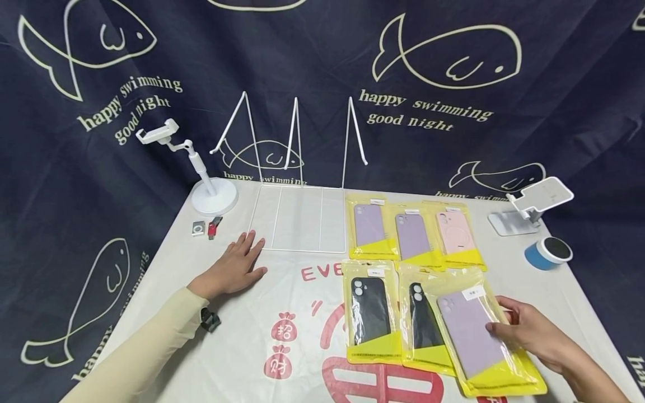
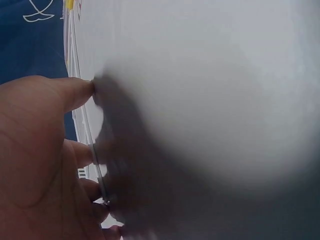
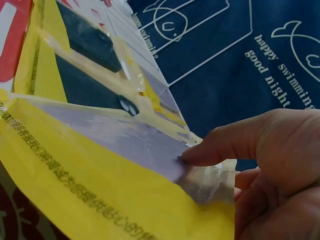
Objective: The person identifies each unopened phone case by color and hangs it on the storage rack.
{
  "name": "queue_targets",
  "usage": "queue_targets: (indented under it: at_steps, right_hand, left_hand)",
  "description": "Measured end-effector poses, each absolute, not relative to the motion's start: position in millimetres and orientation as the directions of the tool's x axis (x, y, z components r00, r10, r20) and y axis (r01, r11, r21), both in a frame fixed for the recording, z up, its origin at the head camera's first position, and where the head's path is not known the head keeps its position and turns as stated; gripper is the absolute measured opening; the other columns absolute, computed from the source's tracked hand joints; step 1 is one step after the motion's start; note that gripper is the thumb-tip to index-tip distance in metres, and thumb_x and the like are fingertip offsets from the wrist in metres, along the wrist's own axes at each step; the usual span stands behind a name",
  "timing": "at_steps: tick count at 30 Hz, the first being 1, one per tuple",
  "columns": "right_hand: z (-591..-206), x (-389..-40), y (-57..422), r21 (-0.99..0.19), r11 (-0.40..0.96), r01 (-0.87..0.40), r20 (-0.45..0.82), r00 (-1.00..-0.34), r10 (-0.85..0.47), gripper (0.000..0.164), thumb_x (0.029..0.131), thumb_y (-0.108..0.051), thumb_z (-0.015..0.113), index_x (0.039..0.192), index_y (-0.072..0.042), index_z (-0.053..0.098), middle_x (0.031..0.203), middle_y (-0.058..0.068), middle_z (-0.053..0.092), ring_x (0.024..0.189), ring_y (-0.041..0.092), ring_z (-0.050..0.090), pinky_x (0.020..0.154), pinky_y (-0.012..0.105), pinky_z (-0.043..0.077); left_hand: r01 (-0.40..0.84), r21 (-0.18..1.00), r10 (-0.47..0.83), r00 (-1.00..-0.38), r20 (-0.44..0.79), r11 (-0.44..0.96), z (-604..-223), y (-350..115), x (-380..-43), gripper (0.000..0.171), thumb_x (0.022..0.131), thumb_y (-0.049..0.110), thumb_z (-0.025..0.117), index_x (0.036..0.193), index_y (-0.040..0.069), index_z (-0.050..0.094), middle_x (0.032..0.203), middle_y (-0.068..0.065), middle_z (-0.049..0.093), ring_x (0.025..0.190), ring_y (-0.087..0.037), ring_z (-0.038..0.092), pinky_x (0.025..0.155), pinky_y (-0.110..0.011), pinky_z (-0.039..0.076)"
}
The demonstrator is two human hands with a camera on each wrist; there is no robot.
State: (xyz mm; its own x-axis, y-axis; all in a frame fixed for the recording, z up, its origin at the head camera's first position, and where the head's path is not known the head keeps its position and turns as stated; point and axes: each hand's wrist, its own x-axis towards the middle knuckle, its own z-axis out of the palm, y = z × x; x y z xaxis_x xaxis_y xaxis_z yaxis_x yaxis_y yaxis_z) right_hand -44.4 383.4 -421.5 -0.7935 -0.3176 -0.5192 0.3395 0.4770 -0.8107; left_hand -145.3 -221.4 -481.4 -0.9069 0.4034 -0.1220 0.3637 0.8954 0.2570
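Observation:
My right hand (image 1: 536,330) pinches the right edge of a yellow packet holding a purple phone case (image 1: 473,330), thumb on its front. This packet overlaps a packet with a black phone case (image 1: 423,319); another black phone case (image 1: 370,310) in its packet lies to the left. In the right wrist view the thumb presses the purple case's packet (image 3: 125,140). My left hand (image 1: 232,268) lies flat on the table with fingers spread, its fingertips by the front left corner of the white wire rack (image 1: 297,251). The left wrist view shows its fingers beside the rack's wire.
Behind lie packets with two purple cases (image 1: 369,224) (image 1: 412,238) and a pink case (image 1: 456,230). A white phone stand (image 1: 214,196), a small silver player (image 1: 198,228) and a red USB stick (image 1: 213,229) sit left. Another stand (image 1: 514,223) and a blue-white round speaker (image 1: 546,254) stand right.

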Motion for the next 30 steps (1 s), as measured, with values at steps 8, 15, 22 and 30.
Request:
queue_targets:
  at_steps: [8, 15, 22, 30]
  right_hand:
    - [-408, -48, 368, -0.787, 0.582, 0.206, -0.424, -0.865, -0.268, 0.061, 0.095, -0.003, 0.062, 0.14, 0.022, 0.03, 0.107, 0.009, 0.075, 0.083, 0.009, 0.072, 0.069, 0.031, 0.061]
    - [-393, -65, 337, -0.755, 0.656, 0.002, -0.259, -0.92, -0.295, 0.054, 0.092, 0.004, 0.063, 0.138, 0.019, 0.04, 0.101, 0.019, 0.072, 0.076, 0.002, 0.065, 0.064, 0.025, 0.056]
    - [-369, -88, 280, -0.743, 0.659, -0.113, -0.167, -0.923, -0.346, 0.053, 0.09, 0.004, 0.064, 0.139, 0.011, 0.046, 0.105, 0.02, 0.071, 0.077, 0.006, 0.064, 0.064, 0.023, 0.056]
    - [-337, -111, 214, -0.721, 0.608, -0.331, 0.013, -0.885, -0.466, 0.042, 0.088, 0.005, 0.066, 0.13, 0.004, 0.057, 0.094, 0.013, 0.074, 0.075, 0.006, 0.064, 0.063, 0.022, 0.053]
  left_hand:
    - [0.352, 0.262, 0.4, -0.903, -0.156, 0.898, -477, -219, -145, 0.074, 0.1, 0.041, 0.054, 0.156, -0.001, 0.029, 0.164, -0.031, 0.014, 0.153, -0.051, 0.013, 0.12, -0.067, 0.02]
    - [0.364, 0.252, 0.407, -0.902, -0.146, 0.897, -476, -219, -147, 0.075, 0.099, 0.042, 0.054, 0.156, -0.001, 0.03, 0.164, -0.032, 0.015, 0.152, -0.051, 0.014, 0.119, -0.067, 0.022]
    - [0.362, 0.247, 0.405, -0.901, -0.155, 0.899, -475, -219, -145, 0.075, 0.099, 0.041, 0.055, 0.155, -0.002, 0.031, 0.163, -0.032, 0.016, 0.152, -0.051, 0.016, 0.119, -0.066, 0.023]
    - [0.352, 0.245, 0.395, -0.905, -0.156, 0.904, -475, -218, -146, 0.074, 0.099, 0.041, 0.054, 0.156, -0.001, 0.03, 0.164, -0.031, 0.015, 0.152, -0.05, 0.015, 0.12, -0.066, 0.022]
